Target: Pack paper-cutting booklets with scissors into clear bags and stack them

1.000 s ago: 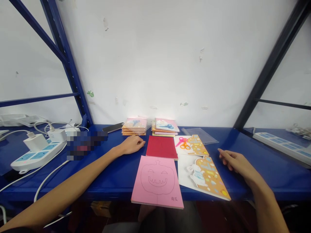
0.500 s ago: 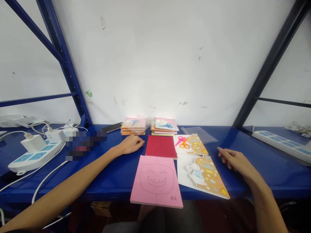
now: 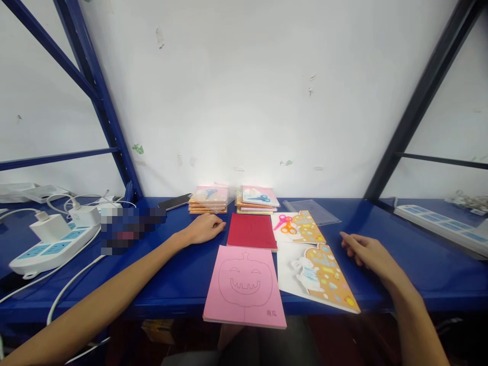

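The left hand (image 3: 204, 229) lay open and empty on a blue steel shelf (image 3: 171, 290), just beside a red booklet (image 3: 251, 232). The right hand (image 3: 366, 252), loosely curled and holding nothing, was near an orange-and-white die-cut card (image 3: 320, 277). A pink pumpkin booklet (image 3: 244, 287) lay just in front of the red one.

The shelf (image 3: 385, 229) looks like painted steel, its blue top glossy under the light. The pink pumpkin sheet (image 3: 244, 300) is matt paper, and the red booklet (image 3: 251, 231) is smooth, dull card. A clear plastic sleeve (image 3: 310, 211) shines faintly, the power strip (image 3: 53, 249) is smooth white plastic, and the wall (image 3: 244, 101) is chipped, matt plaster.
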{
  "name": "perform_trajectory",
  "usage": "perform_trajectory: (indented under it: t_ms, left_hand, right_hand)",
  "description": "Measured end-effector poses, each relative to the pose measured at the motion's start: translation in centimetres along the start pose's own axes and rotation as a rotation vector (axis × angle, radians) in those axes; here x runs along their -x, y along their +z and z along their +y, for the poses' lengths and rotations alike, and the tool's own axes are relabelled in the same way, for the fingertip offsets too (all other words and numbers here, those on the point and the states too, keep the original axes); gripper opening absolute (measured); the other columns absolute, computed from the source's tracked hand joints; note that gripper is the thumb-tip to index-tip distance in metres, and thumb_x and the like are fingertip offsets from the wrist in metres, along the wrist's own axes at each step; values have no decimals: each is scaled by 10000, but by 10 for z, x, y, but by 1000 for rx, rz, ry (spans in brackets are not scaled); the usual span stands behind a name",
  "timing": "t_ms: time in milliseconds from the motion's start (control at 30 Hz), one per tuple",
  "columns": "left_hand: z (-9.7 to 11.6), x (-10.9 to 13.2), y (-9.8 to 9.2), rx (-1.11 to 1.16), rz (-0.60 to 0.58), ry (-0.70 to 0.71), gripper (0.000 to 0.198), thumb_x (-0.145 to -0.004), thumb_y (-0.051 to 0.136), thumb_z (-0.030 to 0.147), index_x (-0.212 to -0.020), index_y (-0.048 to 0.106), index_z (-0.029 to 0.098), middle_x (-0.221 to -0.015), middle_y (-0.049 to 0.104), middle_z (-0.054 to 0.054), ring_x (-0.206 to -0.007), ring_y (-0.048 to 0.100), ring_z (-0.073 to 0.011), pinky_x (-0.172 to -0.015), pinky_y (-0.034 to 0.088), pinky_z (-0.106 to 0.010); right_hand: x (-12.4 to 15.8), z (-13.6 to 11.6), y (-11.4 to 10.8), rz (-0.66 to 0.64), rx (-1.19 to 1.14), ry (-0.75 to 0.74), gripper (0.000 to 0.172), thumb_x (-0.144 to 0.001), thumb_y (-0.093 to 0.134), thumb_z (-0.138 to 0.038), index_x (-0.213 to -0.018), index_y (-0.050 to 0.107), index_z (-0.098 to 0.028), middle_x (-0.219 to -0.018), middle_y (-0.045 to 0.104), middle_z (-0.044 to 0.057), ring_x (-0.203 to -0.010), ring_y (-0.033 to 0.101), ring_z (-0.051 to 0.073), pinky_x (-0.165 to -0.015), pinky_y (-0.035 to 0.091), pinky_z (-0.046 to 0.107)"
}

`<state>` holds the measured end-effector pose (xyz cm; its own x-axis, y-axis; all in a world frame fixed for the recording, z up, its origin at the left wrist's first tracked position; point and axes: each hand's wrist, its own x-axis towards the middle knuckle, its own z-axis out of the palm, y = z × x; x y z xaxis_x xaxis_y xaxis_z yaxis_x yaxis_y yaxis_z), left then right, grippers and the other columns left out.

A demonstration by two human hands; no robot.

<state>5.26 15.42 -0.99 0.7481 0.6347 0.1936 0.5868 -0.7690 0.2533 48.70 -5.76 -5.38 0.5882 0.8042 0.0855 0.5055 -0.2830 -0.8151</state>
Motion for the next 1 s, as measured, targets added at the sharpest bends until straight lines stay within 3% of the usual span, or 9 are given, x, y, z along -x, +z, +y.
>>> perform_trajectory:
  t_ms: [633,833,1000]
  left_hand:
    - [0,1,0,-17,16,0,504,-994,396,389,-557,536,180,-531,553,-21,-476,438,-137,-560,214,-305]
    - [0,2,0,-28,22,2,504,-995,393,390,-560,533,178,-545,576,-28,-484,465,-135,-545,208,-300]
    - [1,1,0,-49,35,-3,481,-991,404,362,-558,509,181,-567,608,-41,-493,483,-135,-545,222,-302]
  right_hand:
    - [3,-4,0,-23,28,6,555,-824,565,-729,-764,695,-193,-607,615,20,-443,495,128,-428,358,262]
    - [12,-20,-2,-188,-78,-13,788,-787,507,-845,-1145,724,-178,-698,676,61,-482,543,147,-415,399,252]
    - [20,-30,1,-366,-35,-123,724,-833,548,-783,-1278,665,-224,-771,657,26,-546,536,127,-481,433,238]
